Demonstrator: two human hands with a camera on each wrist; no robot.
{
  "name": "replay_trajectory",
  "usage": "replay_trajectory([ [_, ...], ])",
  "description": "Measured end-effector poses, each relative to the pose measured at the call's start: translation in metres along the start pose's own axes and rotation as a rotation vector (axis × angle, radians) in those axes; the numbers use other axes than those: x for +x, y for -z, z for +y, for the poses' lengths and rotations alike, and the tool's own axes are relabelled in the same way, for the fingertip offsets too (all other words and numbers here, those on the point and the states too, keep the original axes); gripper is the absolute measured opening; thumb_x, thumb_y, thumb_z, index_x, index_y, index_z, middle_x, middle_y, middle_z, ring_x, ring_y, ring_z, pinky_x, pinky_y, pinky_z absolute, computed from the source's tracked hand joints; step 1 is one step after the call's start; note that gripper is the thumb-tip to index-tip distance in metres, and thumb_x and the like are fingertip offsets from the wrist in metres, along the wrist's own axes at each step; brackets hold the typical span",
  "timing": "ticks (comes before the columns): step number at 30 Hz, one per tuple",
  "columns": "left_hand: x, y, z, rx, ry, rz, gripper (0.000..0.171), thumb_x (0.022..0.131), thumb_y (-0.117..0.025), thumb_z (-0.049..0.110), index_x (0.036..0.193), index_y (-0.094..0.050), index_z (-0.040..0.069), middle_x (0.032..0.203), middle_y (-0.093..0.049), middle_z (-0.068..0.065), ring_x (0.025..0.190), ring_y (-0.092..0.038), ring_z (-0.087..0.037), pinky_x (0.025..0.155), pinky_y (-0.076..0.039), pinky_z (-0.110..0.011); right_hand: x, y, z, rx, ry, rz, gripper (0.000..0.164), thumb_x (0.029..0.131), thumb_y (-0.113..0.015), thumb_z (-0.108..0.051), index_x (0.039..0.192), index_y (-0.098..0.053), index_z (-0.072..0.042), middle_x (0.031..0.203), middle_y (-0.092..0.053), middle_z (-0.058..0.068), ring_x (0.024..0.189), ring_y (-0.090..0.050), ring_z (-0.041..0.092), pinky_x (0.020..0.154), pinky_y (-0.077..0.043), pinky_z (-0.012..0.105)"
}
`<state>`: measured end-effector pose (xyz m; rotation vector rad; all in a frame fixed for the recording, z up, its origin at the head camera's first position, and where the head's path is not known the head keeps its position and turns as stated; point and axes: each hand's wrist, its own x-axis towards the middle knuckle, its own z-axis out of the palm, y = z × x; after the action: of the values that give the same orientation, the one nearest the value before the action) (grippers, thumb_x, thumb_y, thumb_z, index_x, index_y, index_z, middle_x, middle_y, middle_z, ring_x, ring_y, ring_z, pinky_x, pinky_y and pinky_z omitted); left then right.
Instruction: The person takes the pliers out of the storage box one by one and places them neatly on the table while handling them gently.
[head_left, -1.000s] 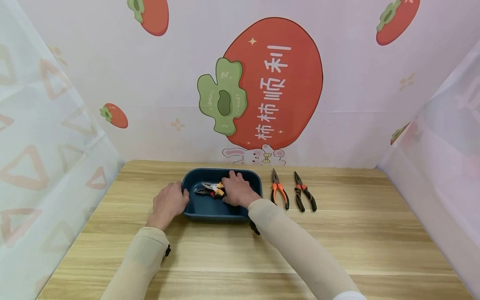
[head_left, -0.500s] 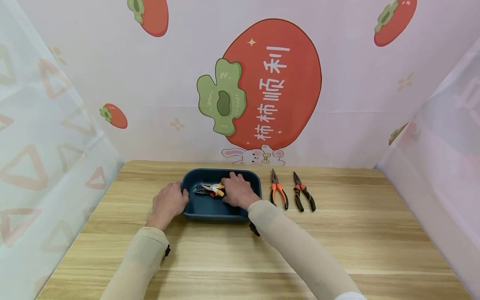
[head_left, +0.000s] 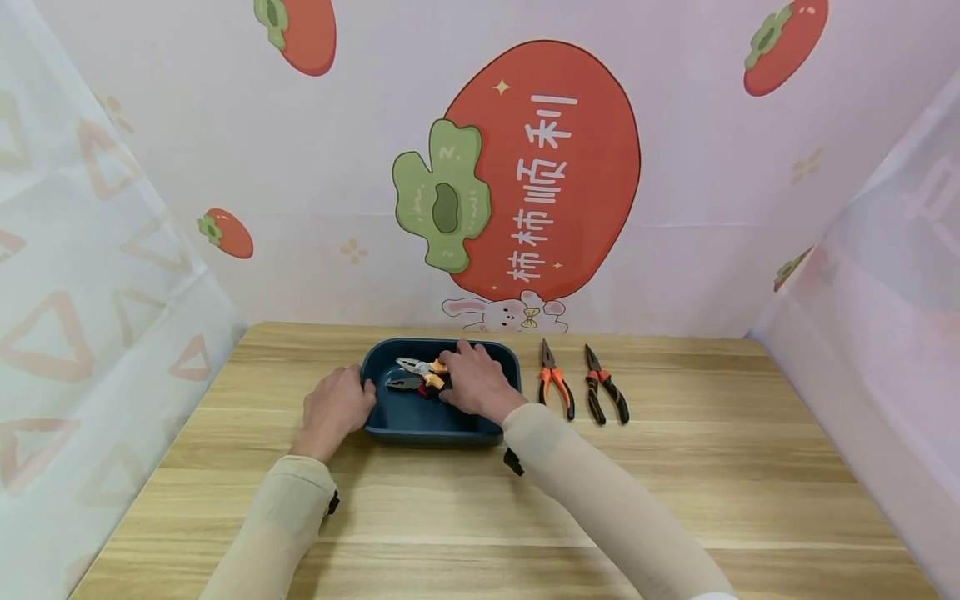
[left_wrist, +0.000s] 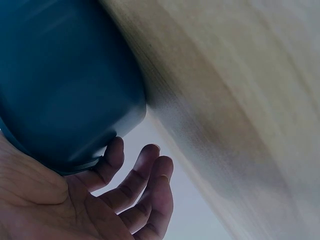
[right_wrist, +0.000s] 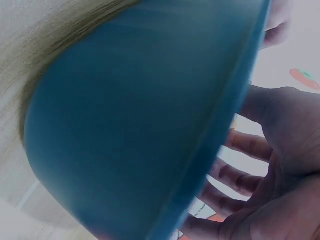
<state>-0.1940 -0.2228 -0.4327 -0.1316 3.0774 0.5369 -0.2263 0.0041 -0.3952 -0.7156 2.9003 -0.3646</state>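
Observation:
On the wooden table, a dark blue rectangular basin contains pliers with a silver head and yellow-orange handles. Beside them lie dark-headed pliers with a bit of red near the pivot. My left hand grips the basin's left rim; in the left wrist view its fingers curl beside the outer wall. Reaching over the right side, my right hand holds the yellow-orange-handled pliers by their handle ends. The basin wall hides the right fingertips in the right wrist view.
To the right of the basin lie long-nose pliers with orange-and-black handles and another long-nose pair with black-and-red handles. A printed cloth backdrop rises behind the table, with further cloth panels on both sides.
The silver-headed pliers have swung slightly, their head shifting up and left, away from the dark-headed pair. The right hand stays over them and the left hand keeps its place on the rim.

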Motion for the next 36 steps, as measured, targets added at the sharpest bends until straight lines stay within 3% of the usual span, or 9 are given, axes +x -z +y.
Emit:
replay_trajectory([
  [17, 0.000, 0.001, 0.002, 0.002, -0.007, 0.003, 0.041, 0.102, -0.047, 0.023, 0.125, -0.058, -0.009, 0.108, -0.061, -0.024, 0.091, -0.060, -0.039, 0.075, -0.051, -0.060, -0.021, 0.016, -0.006, 0.014, 0.051, 0.087, 0.055, 0.090, -0.078, -0.034, 0.139, -0.061, -0.016, 0.130, -0.056, 0.010, 0.110, -0.052, 0.028, 0.089, -0.053, 0.046],
  [26, -0.001, 0.000, 0.001, 0.001, 0.002, -0.005, 0.042, 0.102, -0.047, 0.023, 0.128, -0.057, -0.009, 0.110, -0.061, -0.025, 0.092, -0.060, -0.039, 0.075, -0.051, -0.060, -0.036, 0.023, -0.006, 0.020, 0.083, 0.187, 0.055, 0.088, -0.080, -0.037, 0.137, -0.063, -0.017, 0.119, -0.057, 0.007, 0.103, -0.052, 0.023, 0.081, -0.053, 0.040],
  [32, -0.001, 0.000, 0.000, 0.003, 0.005, -0.006, 0.043, 0.102, -0.047, 0.024, 0.128, -0.057, -0.009, 0.110, -0.061, -0.025, 0.093, -0.061, -0.039, 0.076, -0.051, -0.060, -0.047, 0.029, -0.004, 0.061, 0.085, 0.236, 0.057, 0.087, -0.081, -0.037, 0.137, -0.063, -0.016, 0.124, -0.059, 0.009, 0.106, -0.054, 0.025, 0.080, -0.054, 0.043],
  [36, -0.001, 0.000, 0.000, -0.001, 0.002, -0.005, 0.042, 0.102, -0.047, 0.023, 0.127, -0.057, -0.009, 0.107, -0.062, -0.024, 0.091, -0.061, -0.038, 0.074, -0.051, -0.059, -0.052, 0.033, -0.001, 0.069, 0.102, 0.265, 0.057, 0.086, -0.083, -0.035, 0.135, -0.064, -0.013, 0.118, -0.059, 0.009, 0.100, -0.054, 0.024, 0.076, -0.052, 0.040],
])
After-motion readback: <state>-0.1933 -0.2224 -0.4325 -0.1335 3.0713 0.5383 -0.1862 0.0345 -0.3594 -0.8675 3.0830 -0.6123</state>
